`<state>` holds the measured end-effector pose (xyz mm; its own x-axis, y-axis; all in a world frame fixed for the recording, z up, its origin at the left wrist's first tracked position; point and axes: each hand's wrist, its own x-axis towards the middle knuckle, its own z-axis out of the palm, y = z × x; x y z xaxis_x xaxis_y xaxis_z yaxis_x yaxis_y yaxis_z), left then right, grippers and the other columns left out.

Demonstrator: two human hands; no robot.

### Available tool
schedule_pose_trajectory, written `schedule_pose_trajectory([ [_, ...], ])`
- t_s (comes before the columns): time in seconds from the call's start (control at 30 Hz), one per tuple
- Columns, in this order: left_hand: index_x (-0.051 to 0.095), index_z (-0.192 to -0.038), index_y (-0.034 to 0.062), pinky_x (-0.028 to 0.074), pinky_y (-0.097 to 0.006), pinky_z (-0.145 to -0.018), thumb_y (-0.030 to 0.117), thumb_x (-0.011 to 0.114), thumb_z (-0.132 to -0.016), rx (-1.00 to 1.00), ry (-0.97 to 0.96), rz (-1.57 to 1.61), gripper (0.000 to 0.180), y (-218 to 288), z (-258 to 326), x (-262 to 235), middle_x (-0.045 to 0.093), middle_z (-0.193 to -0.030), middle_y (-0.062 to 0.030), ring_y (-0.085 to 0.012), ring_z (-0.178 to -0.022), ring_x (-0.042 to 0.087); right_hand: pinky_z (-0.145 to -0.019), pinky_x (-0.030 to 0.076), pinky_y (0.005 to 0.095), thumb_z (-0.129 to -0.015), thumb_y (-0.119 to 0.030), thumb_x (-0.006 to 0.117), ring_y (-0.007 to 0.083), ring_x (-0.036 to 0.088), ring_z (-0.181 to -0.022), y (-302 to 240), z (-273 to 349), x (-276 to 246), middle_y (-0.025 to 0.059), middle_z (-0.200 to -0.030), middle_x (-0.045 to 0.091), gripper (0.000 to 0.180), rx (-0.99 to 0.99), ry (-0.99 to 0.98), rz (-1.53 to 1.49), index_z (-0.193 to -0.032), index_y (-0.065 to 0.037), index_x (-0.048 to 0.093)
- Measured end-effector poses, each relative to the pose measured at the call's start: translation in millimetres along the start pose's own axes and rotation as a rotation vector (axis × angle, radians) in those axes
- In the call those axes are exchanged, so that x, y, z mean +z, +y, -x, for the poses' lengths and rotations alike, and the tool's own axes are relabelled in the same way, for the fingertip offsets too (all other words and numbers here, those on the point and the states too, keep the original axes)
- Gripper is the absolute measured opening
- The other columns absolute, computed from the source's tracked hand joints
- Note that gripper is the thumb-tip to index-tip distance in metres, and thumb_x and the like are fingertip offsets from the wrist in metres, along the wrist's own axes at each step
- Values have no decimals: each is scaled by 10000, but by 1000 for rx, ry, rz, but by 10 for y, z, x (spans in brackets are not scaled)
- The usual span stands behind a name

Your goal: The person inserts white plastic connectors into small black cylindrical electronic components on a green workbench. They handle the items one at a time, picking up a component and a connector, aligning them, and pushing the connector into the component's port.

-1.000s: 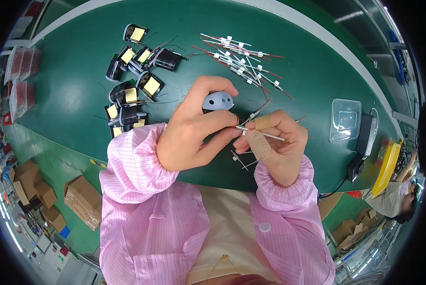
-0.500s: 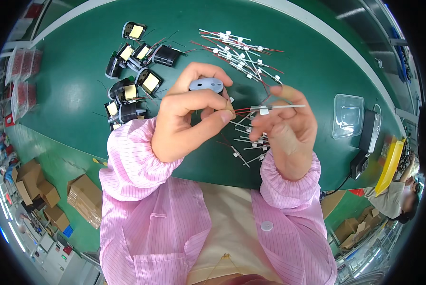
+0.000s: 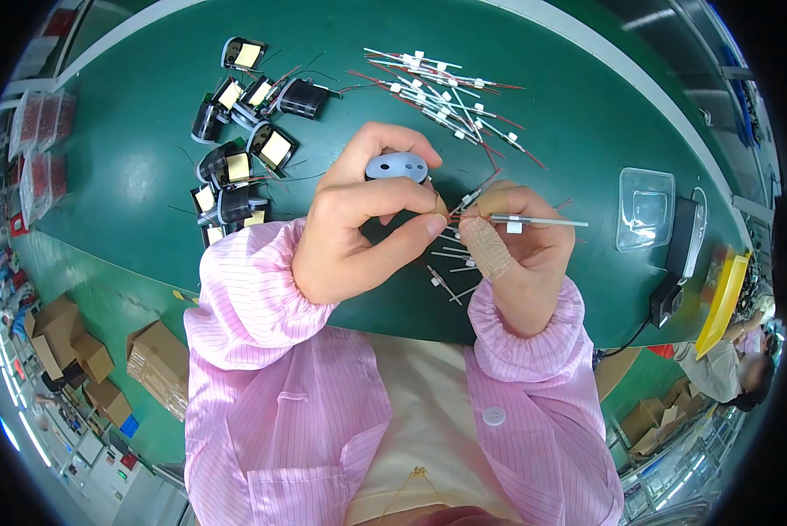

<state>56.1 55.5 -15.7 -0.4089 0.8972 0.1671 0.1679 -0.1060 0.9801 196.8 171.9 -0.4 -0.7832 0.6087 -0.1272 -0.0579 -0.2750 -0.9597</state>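
Capped unit point(image 3: 397, 167) mostly hidden: L hand point(image 3: 349, 228) wraps it, only the end cap and a sliver of dark body show. Join of red wires point(image 3: 455, 217) to unit can't be made out; fingertips cover it. Wires' run under R hand point(image 3: 532, 250) thumb also hidden. Several loose leads point(image 3: 438, 282) partly under R hand, count unclear. Person point(image 3: 725, 373) at far R rim, small, bent by lens, partly cut off.

L grip: curled round unit, approx. mid-bench, just above thumb-index pinch; thumb + index tips nearly meet at the wires. R grip: narrow, thumb + index pinched on same wires, tips v. close to L's. Tan tape point(image 3: 488, 250) on R thumb, another strip on index.

Unit: grey-blue oval cap facing up, dark holes in it. Tagged lead point(image 3: 551, 221): thin pale rod, grey sleeve, white tag, red wires at its L end; lies approx. level across R fingers, free end pointing R.

Green bench point(image 3: 130, 167): black units point(image 3: 304, 98) w/ pale yellow pads & thin wires, upper L; heap of tagged leads point(image 3: 450, 103), upper ctr; clear plastic tray point(image 3: 624, 210), R, beside black device point(image 3: 688, 232).
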Motion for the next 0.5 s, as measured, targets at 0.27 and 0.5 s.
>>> schedule_pose_trajectory([
  [0.27,270,-1402,61,457,-325,-821,-66,571,-810,76,-61,-38,676,-105,3,-49,531,-1191,-202,-249,-992,568,-690,477,235,-833,64,615,123,594,-827,61,-19,-119,90,-862,598,93,-97,33,-120,-923,62,593],
  [0.5,154,-1444,11,428,-405,-957,-115,603,-777,252,-52,-148,814,-150,-36,63,605,-1183,-237,-305,-1118,557,-738,495,254,-807,81,617,170,617,-894,88,-38,-26,138,-964,614,97,-155,74,-61,-898,49,611],
])
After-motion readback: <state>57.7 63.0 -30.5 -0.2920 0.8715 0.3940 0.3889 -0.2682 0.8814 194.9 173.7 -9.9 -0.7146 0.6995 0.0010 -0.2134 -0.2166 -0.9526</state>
